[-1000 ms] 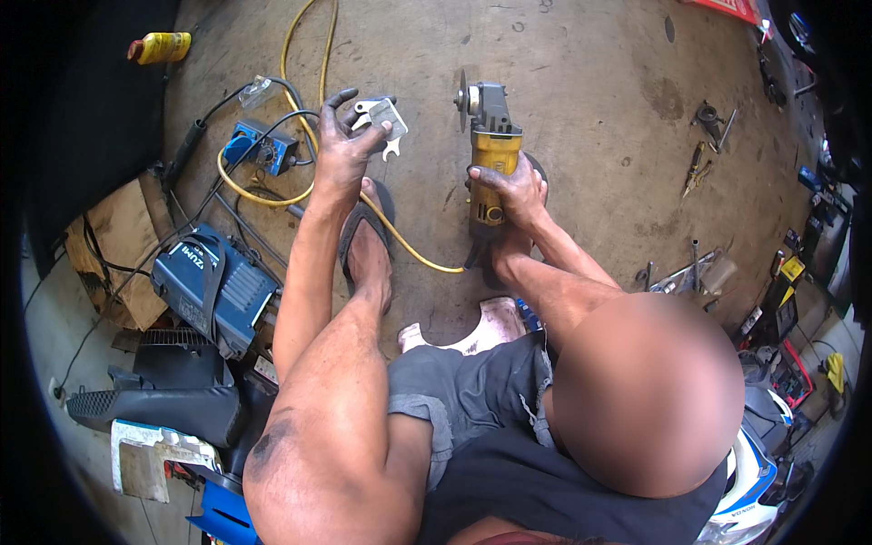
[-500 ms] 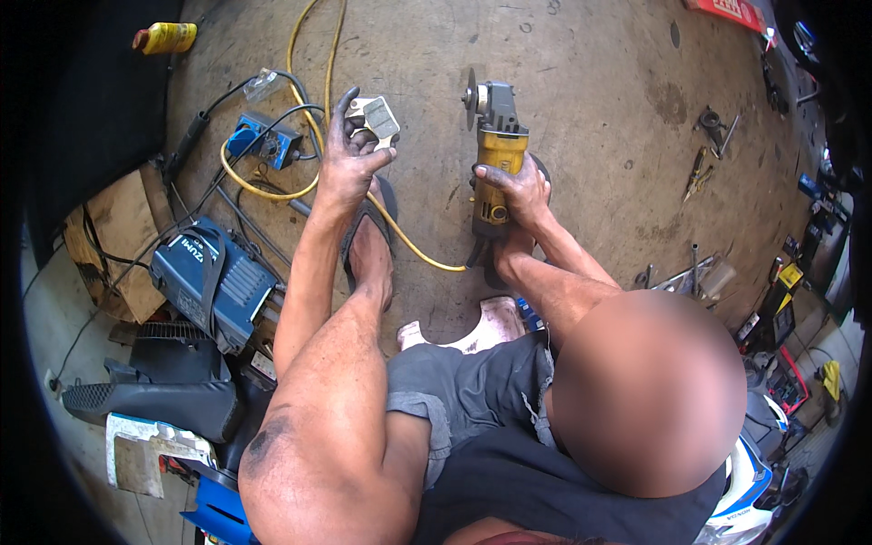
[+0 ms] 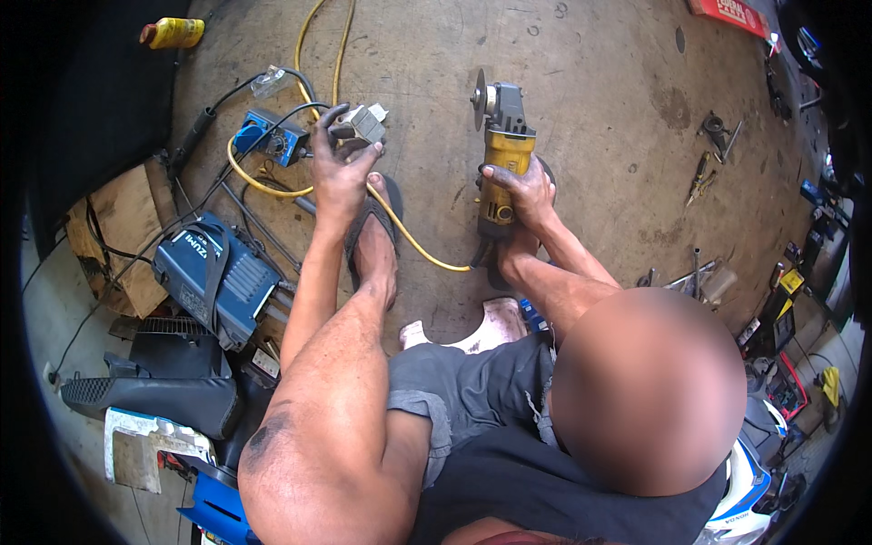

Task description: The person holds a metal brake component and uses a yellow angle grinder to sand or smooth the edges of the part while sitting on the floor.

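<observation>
My left hand (image 3: 342,179) holds up a small brake pad (image 3: 365,126), a grey block on a metal backing plate, between the thumb and blackened fingers. Part of the plate is hidden behind those fingers. Wrapped round the body of a yellow and black angle grinder (image 3: 509,150) is my right hand (image 3: 531,189). The grinder points away from me, its thin disc (image 3: 479,100) standing upright on the left of its head. A gap of bare floor separates the disc from the brake pad. From the grinder's rear end runs a yellow cord (image 3: 420,252).
Left of my left foot lie a blue control box (image 3: 272,139), cables and a blue welding machine (image 3: 218,283). A yellow bottle (image 3: 176,34) is at the far left. Pliers (image 3: 698,177) and other tools lie on the right. Below me is a pinkish stool (image 3: 481,338).
My left hand has turned and tilted the brake pad, bringing it slightly left and down. The right hand and the grinder have stayed nearly in place.
</observation>
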### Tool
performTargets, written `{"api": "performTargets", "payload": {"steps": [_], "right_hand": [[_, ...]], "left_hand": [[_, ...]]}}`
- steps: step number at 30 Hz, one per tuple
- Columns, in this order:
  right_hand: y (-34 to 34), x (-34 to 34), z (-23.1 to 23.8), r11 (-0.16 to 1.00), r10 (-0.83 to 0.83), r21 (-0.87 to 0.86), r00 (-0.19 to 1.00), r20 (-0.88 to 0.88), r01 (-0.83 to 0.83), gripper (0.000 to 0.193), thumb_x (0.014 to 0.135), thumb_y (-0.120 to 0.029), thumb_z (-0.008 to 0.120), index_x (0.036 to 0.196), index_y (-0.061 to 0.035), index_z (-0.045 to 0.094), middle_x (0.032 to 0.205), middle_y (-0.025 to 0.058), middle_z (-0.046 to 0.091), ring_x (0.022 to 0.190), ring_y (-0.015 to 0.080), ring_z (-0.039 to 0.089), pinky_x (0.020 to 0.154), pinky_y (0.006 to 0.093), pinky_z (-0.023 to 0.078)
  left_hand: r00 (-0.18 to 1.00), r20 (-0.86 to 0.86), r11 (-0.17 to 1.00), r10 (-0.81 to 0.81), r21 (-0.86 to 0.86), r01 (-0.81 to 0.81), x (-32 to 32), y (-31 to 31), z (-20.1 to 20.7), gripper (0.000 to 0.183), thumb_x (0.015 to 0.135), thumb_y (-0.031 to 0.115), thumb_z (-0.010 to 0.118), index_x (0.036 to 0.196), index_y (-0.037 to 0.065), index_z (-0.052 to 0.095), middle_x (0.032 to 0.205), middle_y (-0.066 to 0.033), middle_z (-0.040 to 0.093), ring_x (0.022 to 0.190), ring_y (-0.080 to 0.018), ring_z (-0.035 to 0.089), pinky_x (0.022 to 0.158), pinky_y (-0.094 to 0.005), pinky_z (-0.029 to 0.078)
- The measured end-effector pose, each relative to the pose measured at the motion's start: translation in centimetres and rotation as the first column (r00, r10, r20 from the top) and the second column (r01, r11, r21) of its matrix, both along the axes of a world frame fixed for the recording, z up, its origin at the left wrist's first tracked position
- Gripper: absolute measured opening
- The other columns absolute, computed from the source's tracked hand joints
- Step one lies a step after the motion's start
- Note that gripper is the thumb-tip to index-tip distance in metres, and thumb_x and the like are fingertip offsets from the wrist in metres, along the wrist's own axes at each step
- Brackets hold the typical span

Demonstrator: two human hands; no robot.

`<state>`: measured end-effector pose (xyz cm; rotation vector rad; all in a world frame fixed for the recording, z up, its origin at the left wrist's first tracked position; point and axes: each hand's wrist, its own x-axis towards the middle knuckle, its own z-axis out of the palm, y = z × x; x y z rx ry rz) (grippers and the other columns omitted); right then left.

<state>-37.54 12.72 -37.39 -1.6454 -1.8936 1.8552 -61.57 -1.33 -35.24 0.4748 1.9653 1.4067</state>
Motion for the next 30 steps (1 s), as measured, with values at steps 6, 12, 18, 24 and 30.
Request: {"api": "performTargets", "payload": {"steps": [6,12,18,24,30], "right_hand": [[0.0,-0.2,0.4,0.999,-0.022,-0.025,0.999,-0.031,0.022,0.06,0.074,-0.044,0.081,0.11,-0.001,0.061,0.096,0.0077,0.07,0.086,0.0166,0.065,0.08,0.0319,0.052],[0.0,-0.2,0.4,1.0,-0.027,-0.013,0.999,-0.036,0.026,0.06,0.074,-0.043,0.081,0.11,-0.0005,0.061,0.096,0.0075,0.07,0.085,0.0161,0.065,0.079,0.0312,0.052],[0.0,-0.3,0.5,1.0,-0.027,-0.009,0.999,-0.025,0.027,0.062,0.073,-0.047,0.081,0.11,-0.0013,0.062,0.095,0.0075,0.071,0.086,0.0168,0.066,0.08,0.0318,0.052],[0.1,-0.2,0.4,1.0,0.013,-0.004,1.0,0.024,-0.013,0.065,0.073,-0.051,0.079,0.111,-0.0023,0.062,0.096,0.0079,0.071,0.087,0.0181,0.067,0.081,0.0329,0.052],[0.0,0.1,0.0,1.0,0.002,0.011,1.0,0.022,-0.002,0.066,0.073,-0.052,0.08,0.112,-0.0022,0.062,0.097,0.0082,0.071,0.088,0.0181,0.067,0.082,0.0331,0.052]], "left_hand": [[0.845,0.506,0.958,0.175,0.112,-0.266,-0.9,0.0,0.9,0.05,0.085,-0.005,0.066,0.129,0.008,0.046,0.111,-0.0116,0.061,0.1,-0.0244,0.066,0.082,-0.037,0.059],[0.926,0.334,0.945,0.177,0.205,-0.254,-0.8,-0.4,-0.9,0.039,0.087,-0.003,0.068,0.12,0.004,0.048,0.109,-0.0112,0.06,0.099,-0.0211,0.064,0.086,-0.0359,0.056],[0.949,0.232,0.945,0.212,0.198,-0.259,-1.7,-1.4,-2.5,0.034,0.085,0.0,0.073,0.109,0.003,0.049,0.099,-0.008,0.06,0.096,-0.0161,0.059,0.086,-0.0306,0.051],[0.923,0.301,0.931,0.241,0.197,-0.308,-1.7,-1.5,-2.5,0.03,0.086,-0.003,0.07,0.108,0.001,0.05,0.103,-0.0123,0.062,0.097,-0.0202,0.063,0.089,-0.0335,0.052],[0.802,0.559,0.875,0.21,0.259,-0.41,-1.0,-1.0,-0.9,0.023,0.09,0.0,0.065,0.109,-0.001,0.053,0.106,-0.0161,0.065,0.101,-0.0259,0.066,0.094,-0.0384,0.055]]}}
